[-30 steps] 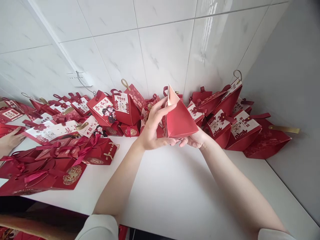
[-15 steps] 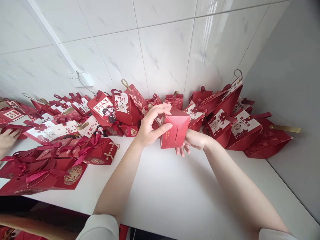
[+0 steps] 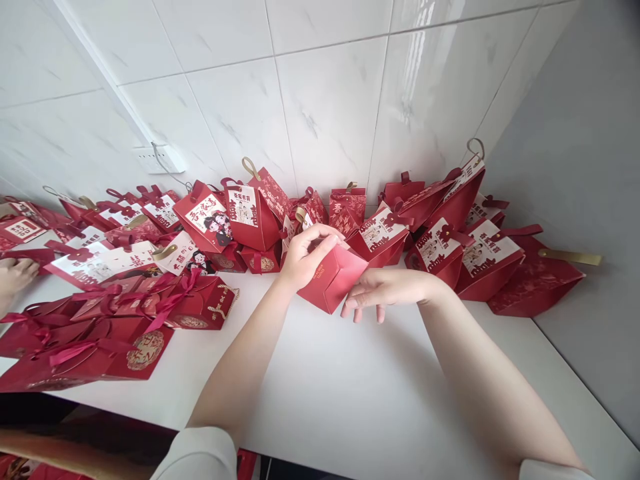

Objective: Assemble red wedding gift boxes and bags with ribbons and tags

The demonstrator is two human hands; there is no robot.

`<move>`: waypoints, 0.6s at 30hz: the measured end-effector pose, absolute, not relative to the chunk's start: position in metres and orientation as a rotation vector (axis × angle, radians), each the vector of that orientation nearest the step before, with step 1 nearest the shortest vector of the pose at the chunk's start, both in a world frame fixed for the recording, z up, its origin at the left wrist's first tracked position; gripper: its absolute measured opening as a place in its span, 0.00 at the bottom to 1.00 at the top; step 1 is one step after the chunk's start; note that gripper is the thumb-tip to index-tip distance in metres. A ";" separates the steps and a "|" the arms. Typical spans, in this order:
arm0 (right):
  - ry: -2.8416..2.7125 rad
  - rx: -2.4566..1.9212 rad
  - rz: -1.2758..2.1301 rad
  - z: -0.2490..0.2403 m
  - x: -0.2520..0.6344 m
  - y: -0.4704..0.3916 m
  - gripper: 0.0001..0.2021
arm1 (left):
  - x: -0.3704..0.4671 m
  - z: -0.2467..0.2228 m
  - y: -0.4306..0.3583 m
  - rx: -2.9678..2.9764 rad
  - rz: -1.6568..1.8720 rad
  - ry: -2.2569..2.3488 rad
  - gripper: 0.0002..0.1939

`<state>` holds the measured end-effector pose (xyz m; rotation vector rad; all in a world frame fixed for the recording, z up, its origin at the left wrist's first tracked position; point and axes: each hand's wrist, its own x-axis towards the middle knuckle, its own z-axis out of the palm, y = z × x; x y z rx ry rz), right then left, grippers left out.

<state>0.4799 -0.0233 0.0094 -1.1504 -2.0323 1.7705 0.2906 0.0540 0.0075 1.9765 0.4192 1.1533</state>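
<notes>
A small red box (image 3: 334, 279) with gold lettering and a folded flap on its side is held tilted above the white table (image 3: 320, 393). My left hand (image 3: 307, 257) grips its upper left part, thumb on the face towards me and fingers over the top. At the box's right lower edge is my right hand (image 3: 383, 293), its fingers apart and slightly bent, holding nothing. Behind the box stand red gift boxes, among them one with a white printed panel (image 3: 383, 233).
Gift boxes with loop handles line the tiled wall (image 3: 330, 113). Ribboned red boxes (image 3: 133, 343) sit at the left. Another person's hand (image 3: 17, 277) touches a red item at the far left edge. More boxes (image 3: 540, 277) stand at the right by a grey panel.
The red box has tilted and moved slightly left and down in my left hand. My right hand has come out from behind it to its right side. The other person's hand has shifted slightly.
</notes>
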 end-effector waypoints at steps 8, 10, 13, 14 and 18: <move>-2.065 -1.462 1.403 0.025 0.505 -0.038 0.19 | 0.285 0.002 0.062 2.209 0.640 0.405 0.09; -2.070 -1.533 1.296 0.027 0.509 -0.041 0.18 | 0.278 0.007 0.065 2.285 0.409 0.423 0.10; -2.112 -1.605 1.114 0.026 0.512 -0.041 0.16 | 0.272 0.011 0.069 2.336 0.240 0.507 0.13; -2.131 -1.623 1.062 0.025 0.512 -0.040 0.15 | 0.271 0.012 0.069 2.335 0.268 0.547 0.12; -2.108 -1.710 0.933 0.015 0.500 -0.033 0.20 | 0.272 0.015 0.066 2.327 0.561 0.849 0.12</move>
